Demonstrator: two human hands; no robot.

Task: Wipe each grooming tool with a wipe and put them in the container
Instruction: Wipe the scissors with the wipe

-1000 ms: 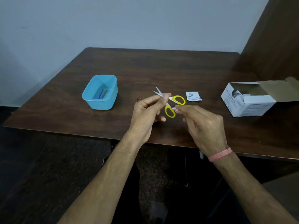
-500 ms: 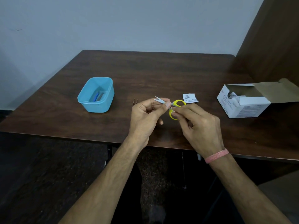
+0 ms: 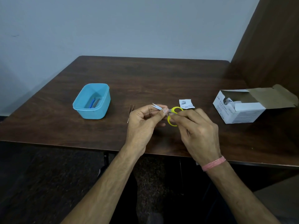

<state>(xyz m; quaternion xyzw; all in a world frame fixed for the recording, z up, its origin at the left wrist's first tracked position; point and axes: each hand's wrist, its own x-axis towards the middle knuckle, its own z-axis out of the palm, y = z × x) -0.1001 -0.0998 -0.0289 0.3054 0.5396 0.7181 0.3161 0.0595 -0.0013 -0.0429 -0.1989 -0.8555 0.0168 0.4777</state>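
Small scissors (image 3: 174,110) with yellow handles are held above the table's front middle. My left hand (image 3: 145,122) pinches their metal blades between thumb and fingers, the tips poking out to the left. My right hand (image 3: 195,131) pinches at the joint by the yellow loops; whether a wipe lies under its fingertips is hidden. The blue container (image 3: 92,102) stands to the left with a blue-handled tool and a grey one inside. Thin tweezers (image 3: 130,113) lie on the table just left of my left hand.
A torn white wipe wrapper (image 3: 186,103) lies behind the scissors. An open white cardboard box (image 3: 239,109) of wipes sits at the right, its flap (image 3: 273,96) folded back. A brown wooden panel rises at the far right. The dark table (image 3: 153,75) ends near my wrists.
The scissors' blades have closed together from spread apart. My right fingers have moved in from the loops to the joint. Both hands have drifted slightly lower in view.
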